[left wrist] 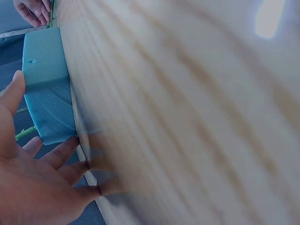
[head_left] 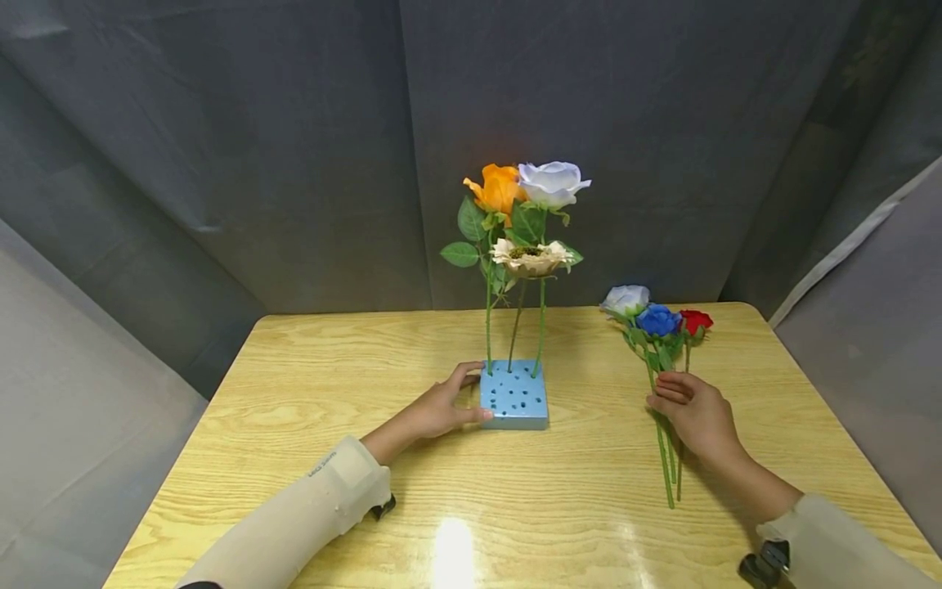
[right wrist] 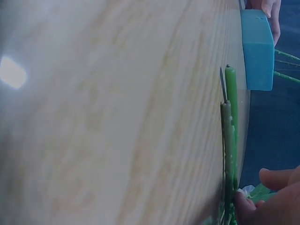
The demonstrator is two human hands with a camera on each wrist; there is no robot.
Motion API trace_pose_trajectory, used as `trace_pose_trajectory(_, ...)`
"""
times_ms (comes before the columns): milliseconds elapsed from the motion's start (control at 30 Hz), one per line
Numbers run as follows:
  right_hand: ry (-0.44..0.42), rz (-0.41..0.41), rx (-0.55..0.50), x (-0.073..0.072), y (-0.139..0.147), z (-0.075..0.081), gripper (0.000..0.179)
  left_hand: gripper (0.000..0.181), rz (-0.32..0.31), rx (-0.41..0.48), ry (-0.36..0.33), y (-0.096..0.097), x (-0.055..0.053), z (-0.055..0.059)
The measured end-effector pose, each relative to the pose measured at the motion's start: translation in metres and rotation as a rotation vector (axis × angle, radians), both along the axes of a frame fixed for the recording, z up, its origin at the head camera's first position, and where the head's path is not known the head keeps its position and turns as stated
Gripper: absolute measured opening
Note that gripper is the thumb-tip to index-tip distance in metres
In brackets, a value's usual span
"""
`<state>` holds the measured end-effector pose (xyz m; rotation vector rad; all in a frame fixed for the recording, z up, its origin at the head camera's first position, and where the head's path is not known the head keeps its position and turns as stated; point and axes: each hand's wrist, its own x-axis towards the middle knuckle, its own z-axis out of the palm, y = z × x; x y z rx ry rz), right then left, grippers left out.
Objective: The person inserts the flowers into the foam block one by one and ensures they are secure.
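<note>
- Your left hand [head_left: 441,406] holds the blue block [head_left: 513,397] by its left side, thumb at the near corner, fingers behind.
- Your right hand [head_left: 695,415] is nearer the loose flowers [head_left: 659,320], its fingertips at their stems [head_left: 666,468], grip narrow, thumb and finger slightly apart.
- Those flowers lie right of the block on the surface [head_left: 331,368], stems pointing towards you, heads at the far end.
</note>
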<state>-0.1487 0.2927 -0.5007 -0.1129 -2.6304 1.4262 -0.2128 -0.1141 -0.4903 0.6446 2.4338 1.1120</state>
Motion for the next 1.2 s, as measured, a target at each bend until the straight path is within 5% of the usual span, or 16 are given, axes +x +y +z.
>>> trace_pose_trajectory(700, -0.035, 0.039, 0.206, -0.009, -0.001, -0.005, 0.056, 0.088, -0.005, 0.001, -0.003, 0.0, 0.0, 0.002)
trace_pose_trajectory(1200, -0.124, 0.099, 0.244, -0.018, -0.003, 0.003, 0.062, 0.087, -0.004, 0.011, -0.021, 0.0, 0.001, 0.004)
